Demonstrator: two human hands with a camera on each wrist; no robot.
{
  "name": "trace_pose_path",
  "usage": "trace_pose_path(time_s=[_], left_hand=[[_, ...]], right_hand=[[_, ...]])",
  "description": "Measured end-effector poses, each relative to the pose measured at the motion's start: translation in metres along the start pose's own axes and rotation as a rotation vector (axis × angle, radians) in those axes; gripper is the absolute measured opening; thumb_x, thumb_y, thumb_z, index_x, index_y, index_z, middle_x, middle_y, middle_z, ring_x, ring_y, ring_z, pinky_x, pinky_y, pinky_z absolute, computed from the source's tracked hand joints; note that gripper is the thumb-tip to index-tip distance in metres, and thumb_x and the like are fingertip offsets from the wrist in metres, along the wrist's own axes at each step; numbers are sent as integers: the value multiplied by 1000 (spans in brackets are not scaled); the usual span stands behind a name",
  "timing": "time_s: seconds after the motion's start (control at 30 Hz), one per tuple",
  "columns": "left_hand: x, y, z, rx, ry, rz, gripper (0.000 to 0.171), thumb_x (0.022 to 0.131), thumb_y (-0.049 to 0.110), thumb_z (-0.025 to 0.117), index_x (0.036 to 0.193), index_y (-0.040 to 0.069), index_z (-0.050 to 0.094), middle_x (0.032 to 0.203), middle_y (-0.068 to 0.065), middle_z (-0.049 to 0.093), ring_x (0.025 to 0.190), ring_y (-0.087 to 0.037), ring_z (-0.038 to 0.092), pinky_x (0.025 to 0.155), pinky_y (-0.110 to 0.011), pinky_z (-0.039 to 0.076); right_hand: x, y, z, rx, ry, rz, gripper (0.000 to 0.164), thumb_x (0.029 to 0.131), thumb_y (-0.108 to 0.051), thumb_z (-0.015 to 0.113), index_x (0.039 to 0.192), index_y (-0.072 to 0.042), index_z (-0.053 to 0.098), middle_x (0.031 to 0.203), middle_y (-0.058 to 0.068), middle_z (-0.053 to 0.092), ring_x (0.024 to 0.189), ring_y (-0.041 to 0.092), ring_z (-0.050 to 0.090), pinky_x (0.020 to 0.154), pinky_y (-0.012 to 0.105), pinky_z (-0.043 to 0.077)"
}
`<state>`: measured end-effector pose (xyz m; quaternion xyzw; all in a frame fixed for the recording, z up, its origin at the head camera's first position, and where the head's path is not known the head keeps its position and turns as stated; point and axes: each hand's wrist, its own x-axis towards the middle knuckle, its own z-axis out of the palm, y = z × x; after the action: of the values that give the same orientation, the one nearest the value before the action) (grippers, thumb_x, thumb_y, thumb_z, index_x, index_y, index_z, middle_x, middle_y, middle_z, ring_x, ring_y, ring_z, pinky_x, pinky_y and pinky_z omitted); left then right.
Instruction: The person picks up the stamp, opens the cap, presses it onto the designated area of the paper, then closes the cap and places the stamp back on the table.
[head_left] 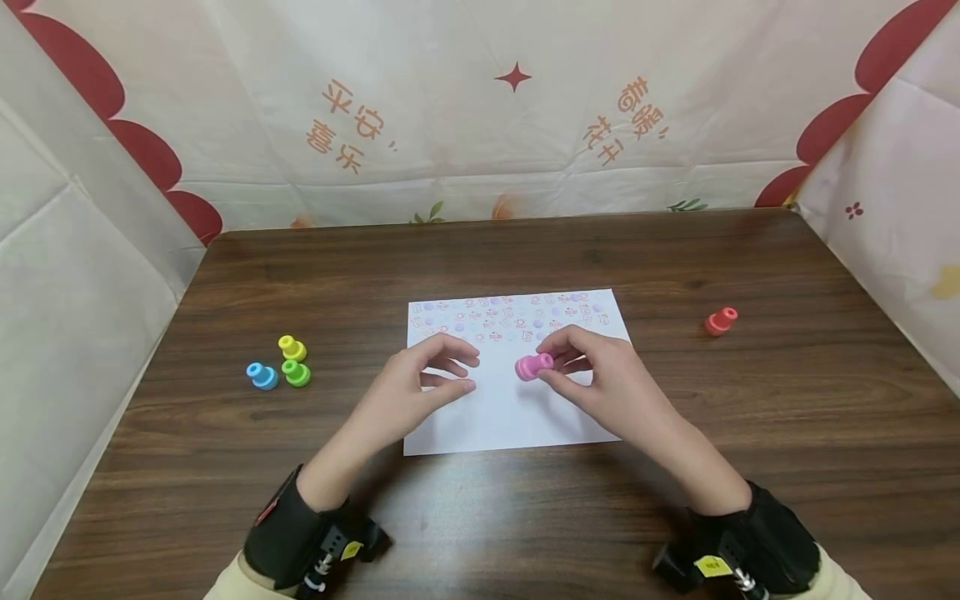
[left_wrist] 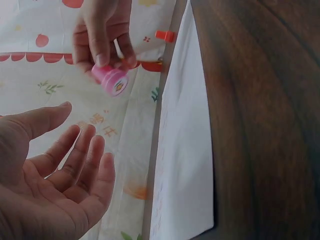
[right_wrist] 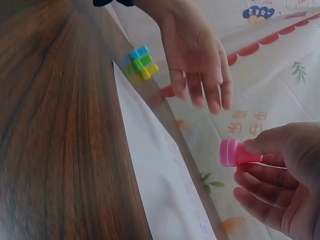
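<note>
My right hand [head_left: 611, 379] pinches a pink toy stamp [head_left: 533, 367] between thumb and fingers, above the white sheet of paper [head_left: 495, 417]. The stamp lies tilted in the grip; its round printed face [left_wrist: 118, 86] shows in the left wrist view. Across from it, my left hand [head_left: 420, 383] hovers over the paper's left side, fingers relaxed and apart with nothing between them. Rows of small red and purple stamped prints [head_left: 510, 317] cover the far part of the sheet, while its near part is white.
On the left of the dark wooden table [head_left: 510, 533] stand a blue stamp [head_left: 262, 376], a green stamp [head_left: 296, 373] and a yellow stamp [head_left: 292, 347], close together. A red stamp [head_left: 721, 322] stands at the right. A patterned white cloth [head_left: 450, 108] hangs behind the table.
</note>
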<state>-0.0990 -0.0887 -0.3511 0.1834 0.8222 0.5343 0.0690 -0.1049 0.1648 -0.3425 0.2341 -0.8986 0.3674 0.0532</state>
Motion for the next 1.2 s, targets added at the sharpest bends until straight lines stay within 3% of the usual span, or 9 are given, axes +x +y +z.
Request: trace_pose_path(time_s=[0.23, 0.47, 0.67, 0.9, 1.2], left_hand=[[0, 0, 11, -40, -37, 7, 29, 85, 10, 71, 113, 8, 62, 112, -14, 68, 93, -17, 65, 85, -45, 58], [0, 1, 17, -40, -50, 37, 34, 84, 9, 72, 117, 10, 61, 116, -6, 66, 97, -23, 65, 84, -45, 59], [-1, 2, 22, -42, -67, 46, 36, 83, 7, 73, 116, 8, 61, 114, -8, 68, 95, -18, 65, 83, -44, 59], [0, 6, 24, -17, -18, 33, 26, 82, 8, 74, 106, 7, 65, 100, -8, 72, 87, -16, 66, 78, -43, 60], [-2, 8, 25, 79, 61, 82, 24, 80, 16, 77, 102, 13, 69, 94, -2, 75, 80, -12, 66, 74, -43, 60]], right_hand=[[1, -8, 8, 93, 0, -36, 23, 77, -7, 78, 96, -12, 65, 88, -1, 71, 76, 7, 66, 74, 40, 61], [0, -15, 13, 163, -27, -23, 23, 78, -5, 77, 96, -12, 66, 88, -2, 71, 76, 6, 66, 75, 38, 61], [-2, -17, 17, 210, -44, -42, 24, 79, -5, 76, 98, -14, 65, 89, -6, 70, 78, 4, 65, 78, 34, 60], [-3, -18, 20, 236, -47, -56, 25, 78, -4, 76, 100, -11, 65, 90, -3, 70, 79, 6, 66, 77, 35, 61], [-4, -17, 21, 215, -46, -30, 24, 78, -6, 77, 100, -12, 70, 91, -3, 72, 78, 6, 65, 75, 33, 61]])
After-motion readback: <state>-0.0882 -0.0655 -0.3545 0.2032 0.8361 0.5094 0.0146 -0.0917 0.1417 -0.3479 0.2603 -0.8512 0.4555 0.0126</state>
